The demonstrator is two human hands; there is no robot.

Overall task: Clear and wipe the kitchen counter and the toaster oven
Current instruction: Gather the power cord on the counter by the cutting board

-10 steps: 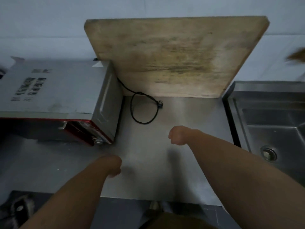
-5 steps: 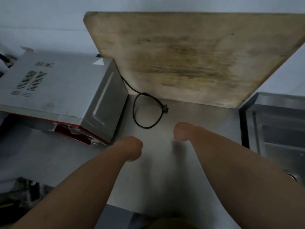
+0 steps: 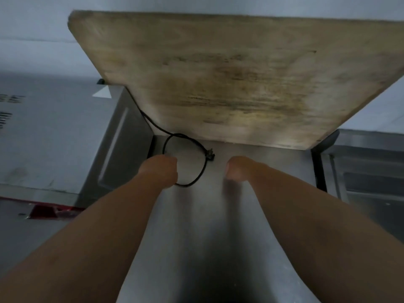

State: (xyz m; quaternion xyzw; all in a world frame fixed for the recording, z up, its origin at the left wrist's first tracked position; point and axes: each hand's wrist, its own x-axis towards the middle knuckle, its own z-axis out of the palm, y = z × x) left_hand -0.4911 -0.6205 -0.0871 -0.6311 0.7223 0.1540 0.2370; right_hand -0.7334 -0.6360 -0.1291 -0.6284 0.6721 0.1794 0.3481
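Left hand [image 3: 160, 170] and right hand [image 3: 237, 168] reach over the steel counter [image 3: 207, 226], fingers curled under; whether either grips anything, I cannot tell. The silver, red-fronted oven [image 3: 65, 141] sits left of the left hand, its black cord [image 3: 197, 176] looped between both.

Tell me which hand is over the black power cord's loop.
The left hand: it overlaps the power cord loop, while the right hand is beside it.
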